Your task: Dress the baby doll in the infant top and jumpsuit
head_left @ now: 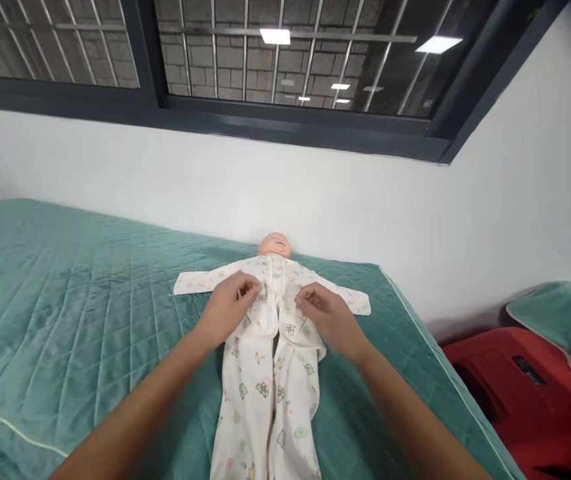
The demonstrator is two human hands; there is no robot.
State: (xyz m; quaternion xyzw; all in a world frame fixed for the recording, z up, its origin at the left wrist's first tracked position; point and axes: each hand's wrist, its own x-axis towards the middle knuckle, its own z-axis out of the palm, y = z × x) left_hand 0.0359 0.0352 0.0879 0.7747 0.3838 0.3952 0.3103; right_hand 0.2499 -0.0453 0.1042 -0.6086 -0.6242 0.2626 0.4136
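A baby doll lies on its back, its head (274, 245) near the wall. It wears a white printed baby shirt (293, 328) with the sleeves spread out sideways and the front parted in the middle. Matching baby trousers (245, 407) cover the legs and run off the bottom of the view. Over the shirt's left front panel, my left hand (229, 307) is closed, thumb and fingers pinched together. My right hand (331, 319) is curled in a similar way at the right panel. Whether cloth or a tie is between the fingertips of either hand is too small to tell.
The doll lies on a green quilted cover (90, 287) over a bed or table. Behind it rises a white wall (190, 173) with a dark-framed barred window (285, 123). Red plastic stools (530, 400) stand at the right, with green cloth (570, 320) on top.
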